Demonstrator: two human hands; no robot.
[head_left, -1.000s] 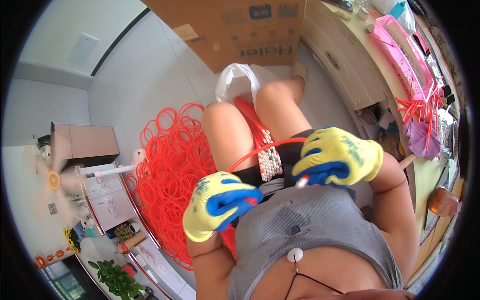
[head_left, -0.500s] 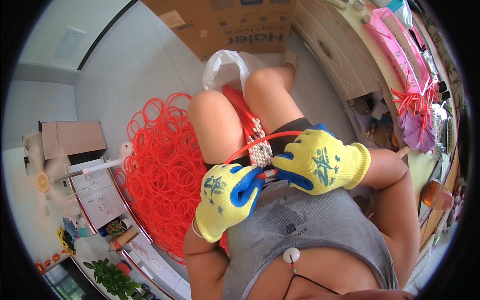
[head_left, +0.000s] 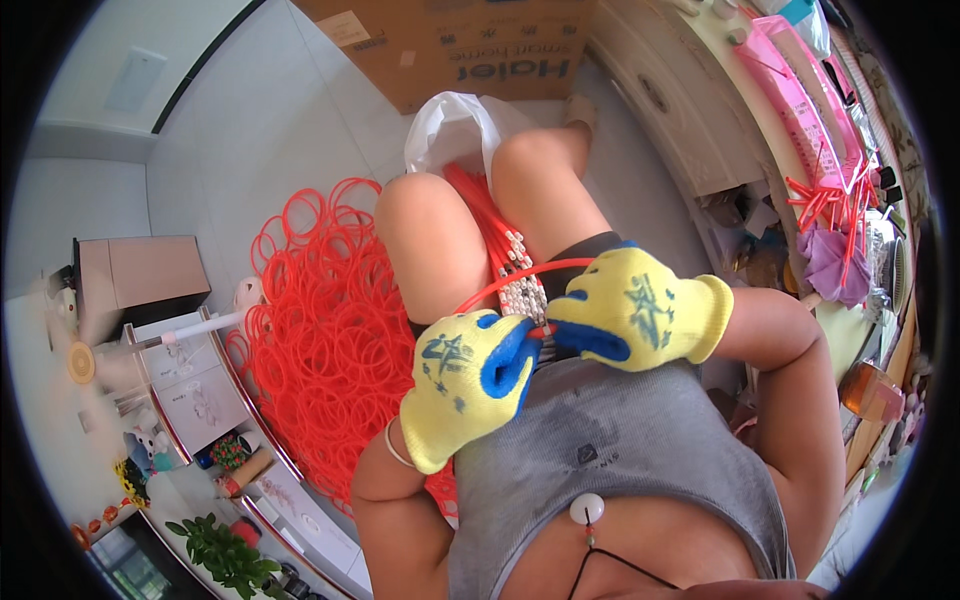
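Note:
In yellow work gloves with blue palms, both my hands meet above my lap. My left hand (head_left: 470,375) is closed on one end of a red plastic tube (head_left: 525,270), and my right hand (head_left: 640,310) grips the other. The tube arches between them into a loop. Its ends come together in the narrow gap between my fingertips, where the exact joint is mostly covered. Between my thighs lies a bundle of straight red tubes (head_left: 478,210) with whitish end pieces (head_left: 522,298), partly hidden behind the loop and my hands.
A large heap of red rings (head_left: 330,370) covers the floor at my left. Past my knees are a white plastic bag (head_left: 450,125) and a cardboard box (head_left: 450,55). On the right, a counter holds a pink package (head_left: 790,100) and short red pieces (head_left: 820,200). A fan (head_left: 85,362) stands far left.
My hands have drawn closer together and shifted slightly away from my body. The gap between my fingertips has narrowed, and the pale piece seen there earlier is now mostly covered.

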